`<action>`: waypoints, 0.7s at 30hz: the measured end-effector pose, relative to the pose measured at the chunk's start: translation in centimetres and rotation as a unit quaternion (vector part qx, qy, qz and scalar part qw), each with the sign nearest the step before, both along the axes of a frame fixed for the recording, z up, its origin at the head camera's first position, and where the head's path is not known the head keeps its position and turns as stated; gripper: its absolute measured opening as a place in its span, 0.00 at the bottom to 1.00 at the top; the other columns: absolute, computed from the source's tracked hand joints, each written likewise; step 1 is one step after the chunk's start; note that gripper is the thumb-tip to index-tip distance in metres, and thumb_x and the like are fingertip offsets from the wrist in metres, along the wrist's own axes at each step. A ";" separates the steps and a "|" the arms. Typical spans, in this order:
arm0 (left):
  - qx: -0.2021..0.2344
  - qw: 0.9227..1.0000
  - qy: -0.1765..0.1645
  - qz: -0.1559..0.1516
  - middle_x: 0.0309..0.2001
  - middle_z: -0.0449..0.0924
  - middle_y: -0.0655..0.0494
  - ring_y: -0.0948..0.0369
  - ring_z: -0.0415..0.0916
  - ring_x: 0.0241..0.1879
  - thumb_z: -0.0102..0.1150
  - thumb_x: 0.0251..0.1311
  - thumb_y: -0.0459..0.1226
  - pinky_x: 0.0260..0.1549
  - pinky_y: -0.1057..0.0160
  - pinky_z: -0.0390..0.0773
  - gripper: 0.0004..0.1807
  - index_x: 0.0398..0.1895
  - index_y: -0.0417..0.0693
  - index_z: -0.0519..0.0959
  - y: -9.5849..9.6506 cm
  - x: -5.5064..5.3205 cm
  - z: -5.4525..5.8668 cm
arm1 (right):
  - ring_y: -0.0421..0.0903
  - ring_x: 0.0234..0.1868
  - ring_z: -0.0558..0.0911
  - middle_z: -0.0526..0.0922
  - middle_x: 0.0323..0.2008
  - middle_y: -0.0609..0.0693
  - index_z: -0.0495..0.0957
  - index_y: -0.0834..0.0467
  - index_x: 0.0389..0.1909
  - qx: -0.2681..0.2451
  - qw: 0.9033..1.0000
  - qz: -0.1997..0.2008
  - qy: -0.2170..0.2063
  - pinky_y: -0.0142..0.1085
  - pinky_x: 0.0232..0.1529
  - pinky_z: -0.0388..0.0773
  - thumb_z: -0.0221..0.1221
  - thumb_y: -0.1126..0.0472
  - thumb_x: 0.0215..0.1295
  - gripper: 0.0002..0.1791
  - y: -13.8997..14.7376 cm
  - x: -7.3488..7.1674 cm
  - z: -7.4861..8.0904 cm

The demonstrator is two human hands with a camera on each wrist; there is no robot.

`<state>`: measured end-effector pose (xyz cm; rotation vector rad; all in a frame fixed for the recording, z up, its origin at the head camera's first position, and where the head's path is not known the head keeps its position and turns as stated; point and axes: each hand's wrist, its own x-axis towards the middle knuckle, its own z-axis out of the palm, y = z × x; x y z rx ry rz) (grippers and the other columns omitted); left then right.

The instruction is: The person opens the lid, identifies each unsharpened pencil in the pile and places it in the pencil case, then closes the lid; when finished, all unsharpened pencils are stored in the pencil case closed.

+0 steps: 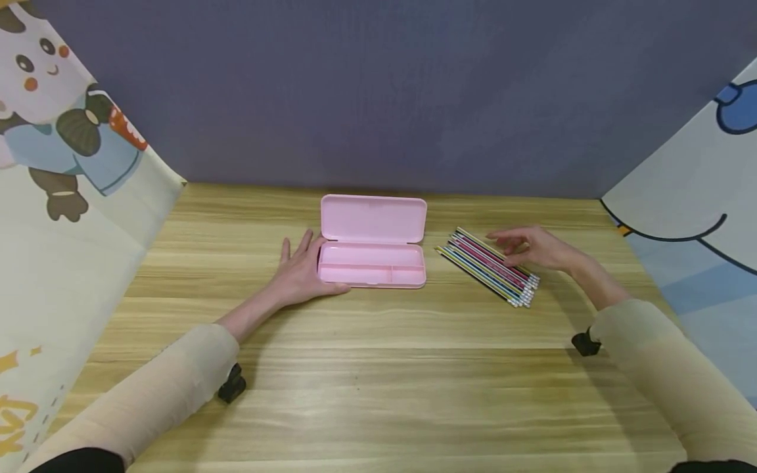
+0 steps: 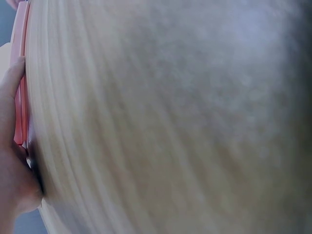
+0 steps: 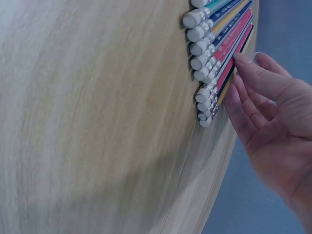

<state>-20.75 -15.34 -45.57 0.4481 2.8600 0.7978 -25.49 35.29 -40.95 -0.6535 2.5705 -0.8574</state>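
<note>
A pink pencil case (image 1: pixel 372 255) lies on the table with its lid (image 1: pixel 374 219) swung back and its divided tray facing up. Against its left end rests my left hand (image 1: pixel 300 270), fingers spread, thumb along the front edge; the left wrist view shows that thumb (image 2: pixel 13 80) beside the case's side. To the right of the case, a bundle of striped pencils (image 1: pixel 486 266) lies slantwise, white eraser ends (image 3: pixel 199 61) toward the front right. My right hand (image 1: pixel 535 248) is over the pencils' far right side, fingers loosely bent, thumb tip at a red pencil. No pencil is lifted.
The wood-grained table (image 1: pixel 378 368) runs up to a dark blue panel (image 1: pixel 378 98) at the back. Cartoon-printed panels stand at the left (image 1: pixel 71 151) and right (image 1: pixel 692 197). Both forearms reach in from the front corners.
</note>
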 end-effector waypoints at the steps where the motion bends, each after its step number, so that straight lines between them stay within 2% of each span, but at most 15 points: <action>1: 0.002 1.000 0.001 -0.001 0.82 0.52 0.39 0.46 0.34 0.85 0.74 0.44 0.66 0.79 0.36 0.21 0.59 0.75 0.51 0.58 0.0 0.0 0.0 | 0.50 0.51 0.84 0.81 0.61 0.69 0.71 0.65 0.70 -0.002 1.000 -0.004 -0.002 0.33 0.46 0.84 0.68 0.68 0.64 0.33 0.0 0.0 0.0; 6: 0.008 1.000 0.003 -0.003 0.81 0.54 0.37 0.45 0.35 0.85 0.73 0.43 0.66 0.79 0.35 0.21 0.59 0.75 0.50 0.58 0.0 -0.2 -0.2 | 0.41 0.44 0.84 0.82 0.59 0.70 0.73 0.66 0.68 -0.019 1.000 -0.011 -0.007 0.30 0.42 0.83 0.69 0.70 0.62 0.32 -0.1 -0.2 -0.2; 11: 0.006 1.000 0.002 -0.002 0.82 0.52 0.37 0.45 0.35 0.85 0.73 0.44 0.66 0.79 0.35 0.21 0.59 0.75 0.49 0.58 0.0 -0.3 -0.2 | 0.39 0.40 0.84 0.84 0.54 0.71 0.75 0.68 0.66 -0.032 0.999 -0.004 0.005 0.30 0.39 0.83 0.69 0.71 0.60 0.31 0.1 -0.2 -0.5; 21: -0.004 1.000 -0.002 -0.003 0.82 0.51 0.39 0.47 0.34 0.85 0.74 0.44 0.66 0.79 0.37 0.21 0.60 0.76 0.51 0.57 0.0 -0.4 -0.2 | 0.43 0.49 0.86 0.84 0.55 0.69 0.73 0.68 0.67 -0.029 0.999 0.006 -0.017 0.31 0.45 0.85 0.68 0.70 0.63 0.31 0.4 -0.4 0.0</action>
